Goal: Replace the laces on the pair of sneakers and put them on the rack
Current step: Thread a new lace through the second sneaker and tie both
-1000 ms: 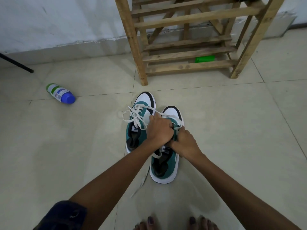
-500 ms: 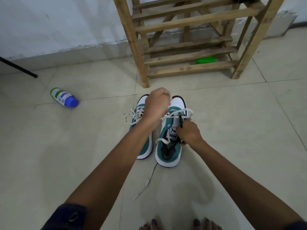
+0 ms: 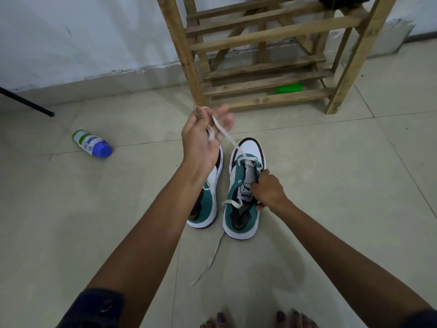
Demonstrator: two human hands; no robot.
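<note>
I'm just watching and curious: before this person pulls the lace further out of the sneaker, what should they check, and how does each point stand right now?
1. Left hand has hold of the lace: ok, the lace is looped through its fingers.
2. Right hand steadies the right sneaker: ok, it grips the sneaker at the tongue.
3. Lace runs free from hand to the top eyelets: ok, no knot seen.
4. Lower eyelets already emptied: ok, several show bare.
5. Loose lace end on the floor is clear of the feet: ok.
6. Left sneaker unlaced: cannot tell, the forearm hides it.
</note>
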